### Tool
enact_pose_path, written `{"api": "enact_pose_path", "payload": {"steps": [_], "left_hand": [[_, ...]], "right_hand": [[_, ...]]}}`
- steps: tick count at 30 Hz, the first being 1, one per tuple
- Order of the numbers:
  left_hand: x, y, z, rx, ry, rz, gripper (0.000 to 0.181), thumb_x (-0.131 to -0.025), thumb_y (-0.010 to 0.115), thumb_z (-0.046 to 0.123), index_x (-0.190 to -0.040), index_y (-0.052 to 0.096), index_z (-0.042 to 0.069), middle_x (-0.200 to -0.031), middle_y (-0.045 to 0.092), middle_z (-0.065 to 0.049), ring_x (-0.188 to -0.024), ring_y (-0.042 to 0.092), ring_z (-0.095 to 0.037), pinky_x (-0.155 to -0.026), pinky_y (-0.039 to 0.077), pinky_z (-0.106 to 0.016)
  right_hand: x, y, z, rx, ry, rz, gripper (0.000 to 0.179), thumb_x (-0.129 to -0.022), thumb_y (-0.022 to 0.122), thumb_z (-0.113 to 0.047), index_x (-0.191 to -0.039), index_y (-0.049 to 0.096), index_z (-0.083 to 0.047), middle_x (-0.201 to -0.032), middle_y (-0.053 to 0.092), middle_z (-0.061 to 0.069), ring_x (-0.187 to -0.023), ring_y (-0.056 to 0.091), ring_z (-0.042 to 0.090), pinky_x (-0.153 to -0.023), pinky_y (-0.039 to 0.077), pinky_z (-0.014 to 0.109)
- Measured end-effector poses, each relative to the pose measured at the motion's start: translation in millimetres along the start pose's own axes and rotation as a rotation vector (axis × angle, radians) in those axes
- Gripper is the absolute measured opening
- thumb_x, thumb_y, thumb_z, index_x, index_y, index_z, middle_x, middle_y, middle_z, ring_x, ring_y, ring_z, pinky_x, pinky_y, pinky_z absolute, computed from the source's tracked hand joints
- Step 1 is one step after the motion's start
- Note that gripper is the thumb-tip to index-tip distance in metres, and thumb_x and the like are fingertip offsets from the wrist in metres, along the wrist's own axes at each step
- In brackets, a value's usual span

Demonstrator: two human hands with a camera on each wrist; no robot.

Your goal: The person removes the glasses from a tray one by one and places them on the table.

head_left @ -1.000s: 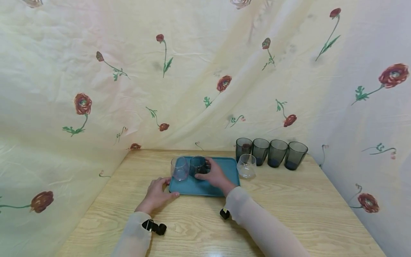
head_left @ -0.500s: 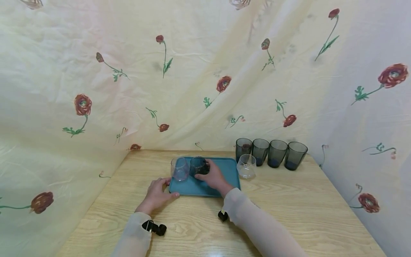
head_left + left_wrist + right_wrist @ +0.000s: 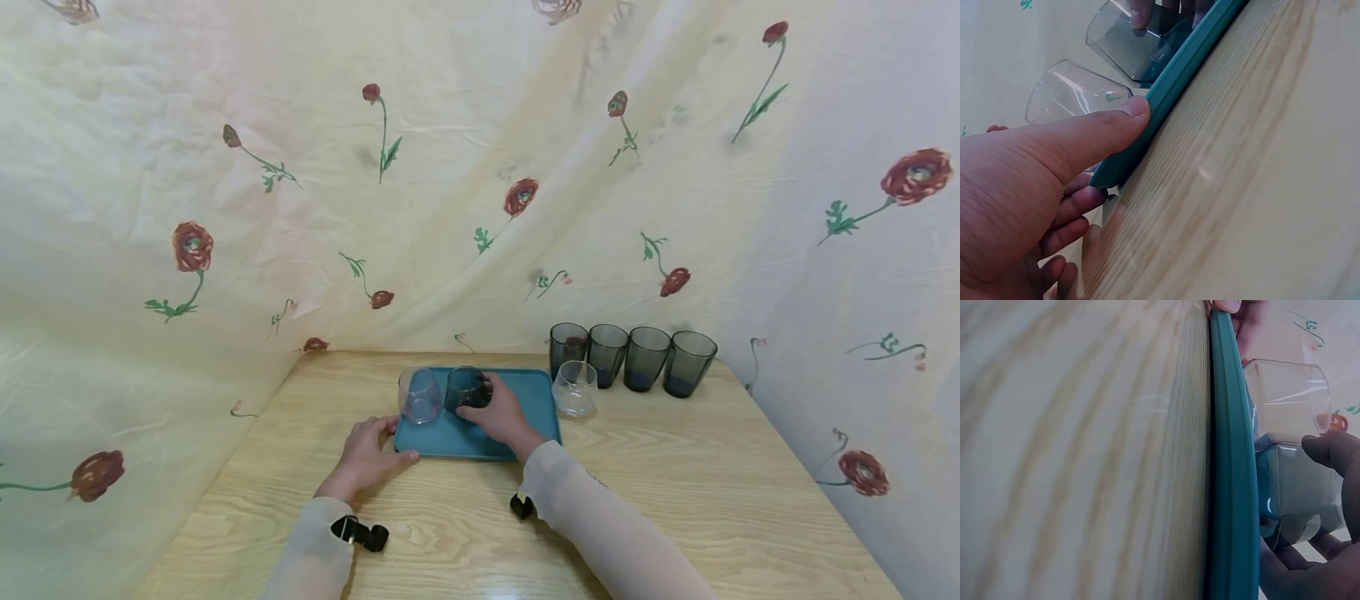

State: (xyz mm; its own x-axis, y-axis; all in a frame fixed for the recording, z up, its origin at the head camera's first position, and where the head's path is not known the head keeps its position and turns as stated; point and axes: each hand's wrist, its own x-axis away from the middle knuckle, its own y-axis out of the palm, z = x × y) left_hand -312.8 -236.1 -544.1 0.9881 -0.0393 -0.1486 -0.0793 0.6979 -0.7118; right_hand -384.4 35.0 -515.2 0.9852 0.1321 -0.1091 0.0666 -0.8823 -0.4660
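Observation:
A teal tray (image 3: 480, 446) lies on the table with two short glasses standing at its left part. My left hand (image 3: 366, 457) holds its front left corner, thumb against the front rim and fingers along the left side. The clear glass (image 3: 420, 398) stands nearest that hand. Beside it is a darker, smoky-looking glass (image 3: 463, 387), which my right hand (image 3: 504, 412) grips from the right, thumb in front and fingers behind. In the right wrist view the smoky glass (image 3: 1300, 487) is upright on the tray, close against the clear glass (image 3: 1288, 394).
Just off the tray's right edge stands another clear glass (image 3: 576, 392). Behind it, several tall dark grey tumblers (image 3: 648, 358) form a row at the back right of the wooden table (image 3: 675, 500). A flowered cloth (image 3: 450, 167) hangs behind the table.
The smoky glass and the right hand have shifted very slightly, if at all. The left hand keeps its place at the tray corner.

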Motion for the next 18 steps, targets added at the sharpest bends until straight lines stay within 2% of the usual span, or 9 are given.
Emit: {"api": "enact_pose_path", "payload": {"steps": [7,18], "left_hand": [[0.1,0.6,0.8,0.007,-0.003,0.002,0.084,-0.080,0.091,0.050,-0.147,0.060,0.010,-0.124,0.063,-0.002,-0.124,0.048,-0.031,-0.108,0.039,-0.058],[0.8,0.3,1.6,0.012,-0.016,-0.004,0.084,-0.080,0.091,0.049,-0.148,0.059,0.011,-0.126,0.062,-0.001,-0.126,0.047,-0.030,-0.109,0.039,-0.057]], "right_hand": [[3.3,-6.6,-1.4,-0.024,-0.004,0.009,0.079,-0.089,0.087,-0.028,-0.153,0.045,-0.009,-0.146,0.055,0.017,-0.133,0.054,0.037,-0.106,0.047,0.055],[13.5,-30.8,-7.0,-0.100,-0.061,0.045,0.071,-0.087,0.089,-0.025,-0.147,0.052,-0.014,-0.138,0.060,0.013,-0.128,0.058,0.033,-0.103,0.048,0.055]]}}
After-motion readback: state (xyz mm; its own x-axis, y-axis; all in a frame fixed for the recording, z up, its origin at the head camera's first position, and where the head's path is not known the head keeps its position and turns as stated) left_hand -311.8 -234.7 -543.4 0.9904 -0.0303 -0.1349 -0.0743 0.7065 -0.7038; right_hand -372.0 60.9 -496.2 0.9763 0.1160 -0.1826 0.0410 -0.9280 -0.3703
